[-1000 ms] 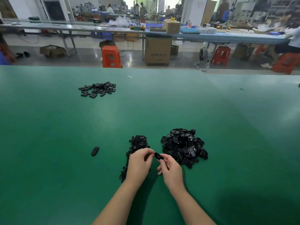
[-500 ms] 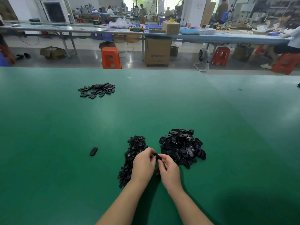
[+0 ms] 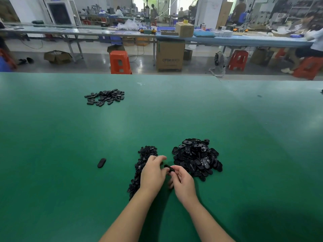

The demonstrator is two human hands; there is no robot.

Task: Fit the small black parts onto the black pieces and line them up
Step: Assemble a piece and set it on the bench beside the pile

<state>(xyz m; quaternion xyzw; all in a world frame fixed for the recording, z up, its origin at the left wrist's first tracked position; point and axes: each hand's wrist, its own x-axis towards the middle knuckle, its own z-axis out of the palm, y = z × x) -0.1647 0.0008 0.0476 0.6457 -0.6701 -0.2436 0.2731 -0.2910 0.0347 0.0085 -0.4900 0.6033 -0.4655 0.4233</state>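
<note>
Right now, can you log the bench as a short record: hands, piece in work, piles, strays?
left hand: fingers curled at the held piece, over the near-left pile
right hand: pinches the held piece
held piece: black oval, between both hands, above the table
small-parts pile: near, left of the hands
larger-pieces pile: near right
far pile: flat ovals, far left
stray piece: lies alone, left
</note>
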